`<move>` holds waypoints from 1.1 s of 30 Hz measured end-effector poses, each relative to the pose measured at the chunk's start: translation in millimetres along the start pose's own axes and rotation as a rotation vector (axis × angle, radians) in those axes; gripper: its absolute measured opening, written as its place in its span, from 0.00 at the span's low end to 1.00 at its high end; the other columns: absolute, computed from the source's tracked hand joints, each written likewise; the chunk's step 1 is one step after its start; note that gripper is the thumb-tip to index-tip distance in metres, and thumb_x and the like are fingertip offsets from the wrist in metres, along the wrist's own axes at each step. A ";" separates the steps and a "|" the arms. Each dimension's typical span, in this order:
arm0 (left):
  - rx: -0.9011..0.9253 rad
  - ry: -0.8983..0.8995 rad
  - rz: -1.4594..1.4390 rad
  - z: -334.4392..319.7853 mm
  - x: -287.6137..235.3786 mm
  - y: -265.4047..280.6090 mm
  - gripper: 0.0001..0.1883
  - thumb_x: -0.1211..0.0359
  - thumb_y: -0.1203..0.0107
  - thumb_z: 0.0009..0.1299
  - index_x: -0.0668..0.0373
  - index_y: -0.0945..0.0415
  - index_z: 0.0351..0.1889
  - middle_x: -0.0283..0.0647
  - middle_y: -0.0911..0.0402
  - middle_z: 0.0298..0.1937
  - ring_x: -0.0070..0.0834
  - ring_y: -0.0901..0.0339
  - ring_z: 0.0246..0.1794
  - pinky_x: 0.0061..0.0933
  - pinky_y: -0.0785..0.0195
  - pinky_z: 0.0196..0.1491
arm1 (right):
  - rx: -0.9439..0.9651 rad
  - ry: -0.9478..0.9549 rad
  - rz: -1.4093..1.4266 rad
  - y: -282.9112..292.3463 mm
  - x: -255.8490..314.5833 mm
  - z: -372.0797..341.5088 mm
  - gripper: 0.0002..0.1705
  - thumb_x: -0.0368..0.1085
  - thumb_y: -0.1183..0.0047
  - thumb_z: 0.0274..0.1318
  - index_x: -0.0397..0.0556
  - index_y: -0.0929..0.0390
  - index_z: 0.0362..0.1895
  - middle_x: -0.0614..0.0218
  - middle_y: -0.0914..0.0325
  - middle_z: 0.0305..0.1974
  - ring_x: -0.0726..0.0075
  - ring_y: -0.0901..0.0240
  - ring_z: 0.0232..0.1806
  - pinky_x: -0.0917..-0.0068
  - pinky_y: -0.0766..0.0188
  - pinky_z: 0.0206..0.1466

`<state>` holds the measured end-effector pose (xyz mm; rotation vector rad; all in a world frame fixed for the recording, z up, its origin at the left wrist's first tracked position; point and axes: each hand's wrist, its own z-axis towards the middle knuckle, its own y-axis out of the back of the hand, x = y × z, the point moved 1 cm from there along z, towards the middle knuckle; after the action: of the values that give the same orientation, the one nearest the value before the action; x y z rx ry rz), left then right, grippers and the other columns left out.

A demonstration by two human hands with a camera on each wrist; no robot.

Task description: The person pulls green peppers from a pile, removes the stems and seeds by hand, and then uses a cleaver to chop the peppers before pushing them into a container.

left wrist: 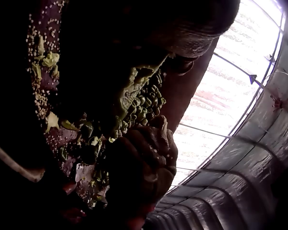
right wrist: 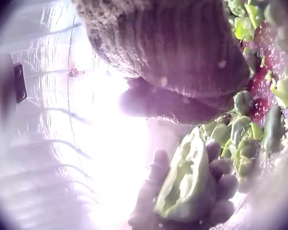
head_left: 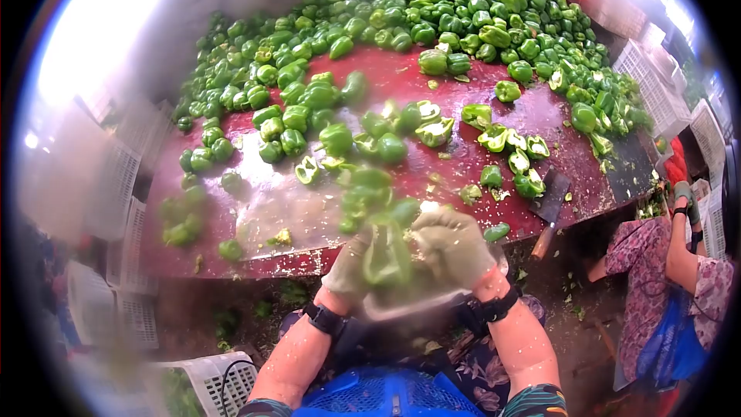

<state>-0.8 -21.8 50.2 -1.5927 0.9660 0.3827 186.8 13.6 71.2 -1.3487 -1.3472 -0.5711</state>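
My gloved left hand (head_left: 349,266) holds a cut green bell pepper half (head_left: 387,253) in front of my body. The right wrist view shows the half's hollow, pale inside (right wrist: 185,179), with the left fingers wrapped behind it. Close beside the half is my gloved right hand (head_left: 454,245), fingers curled and thumb against them. In the left wrist view the right hand (left wrist: 151,155) looks like a fist below the pepper's cut edge (left wrist: 134,88); nothing shows in it. Wet specks cover both gloves.
A red table (head_left: 309,266) bears a large heap of whole green peppers (head_left: 494,0). Cut halves (head_left: 505,139) and seeds lie nearer. A cleaver (head_left: 552,197) rests at the right edge, its handle overhanging. White crates (head_left: 652,81) stand at both sides. Another person (head_left: 656,255) is at right.
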 end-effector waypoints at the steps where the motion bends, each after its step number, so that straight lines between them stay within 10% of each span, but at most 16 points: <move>1: -0.039 0.025 -0.041 2.2 3.3 3.4 0.28 0.47 0.50 0.75 0.59 0.28 0.61 0.40 0.19 0.52 0.31 0.20 0.49 0.36 0.23 0.54 | 0.028 0.019 -0.062 -3.8 -4.2 -1.5 0.11 0.30 0.46 0.57 0.42 0.20 0.44 0.74 0.24 0.26 0.84 0.32 0.24 0.84 0.32 0.26; 11: -0.007 0.152 -0.032 3.0 27.8 -5.5 0.25 0.47 0.54 0.77 0.59 0.27 0.57 0.35 0.18 0.42 0.26 0.21 0.40 0.30 0.24 0.44 | 0.064 -0.164 0.181 -25.4 -34.7 -5.7 0.02 0.27 0.48 0.55 0.45 0.27 0.29 0.74 0.27 0.22 0.79 0.31 0.22 0.77 0.34 0.24; 16: -0.036 0.110 -0.038 13.1 39.0 11.3 0.23 0.50 0.55 0.79 0.60 0.25 0.55 0.38 0.18 0.46 0.29 0.22 0.46 0.32 0.26 0.52 | 0.011 0.635 -0.854 -28.0 -65.8 4.4 0.02 0.29 0.48 0.55 0.47 0.26 0.29 0.71 0.27 0.21 0.79 0.30 0.22 0.74 0.33 0.23; 19: -0.061 0.138 -0.190 15.0 38.9 12.1 0.23 0.51 0.55 0.79 0.60 0.25 0.56 0.38 0.19 0.48 0.30 0.21 0.46 0.32 0.26 0.53 | -0.040 0.748 -0.801 -28.3 -69.5 8.4 0.02 0.30 0.47 0.58 0.46 0.24 0.34 0.72 0.25 0.22 0.82 0.28 0.24 0.76 0.31 0.25; 25: -0.051 0.025 0.056 7.5 19.4 4.9 0.24 0.49 0.54 0.78 0.55 0.28 0.61 0.33 0.20 0.44 0.23 0.22 0.39 0.29 0.23 0.39 | -0.144 -0.081 0.108 -28.7 -34.4 -2.4 0.05 0.30 0.47 0.61 0.40 0.22 0.37 0.70 0.21 0.28 0.83 0.28 0.25 0.81 0.31 0.26; 33: 0.121 0.141 -0.155 4.1 37.3 -4.9 0.27 0.46 0.52 0.76 0.55 0.33 0.63 0.32 0.20 0.45 0.22 0.23 0.43 0.24 0.26 0.46 | -0.095 0.029 0.198 -21.4 -35.2 -0.8 0.08 0.31 0.49 0.63 0.49 0.25 0.29 0.76 0.29 0.23 0.83 0.35 0.20 0.80 0.38 0.22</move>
<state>26.6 -32.0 26.0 -1.5873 0.9467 0.1034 159.2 -5.7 47.5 -1.5258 -1.1591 -0.5231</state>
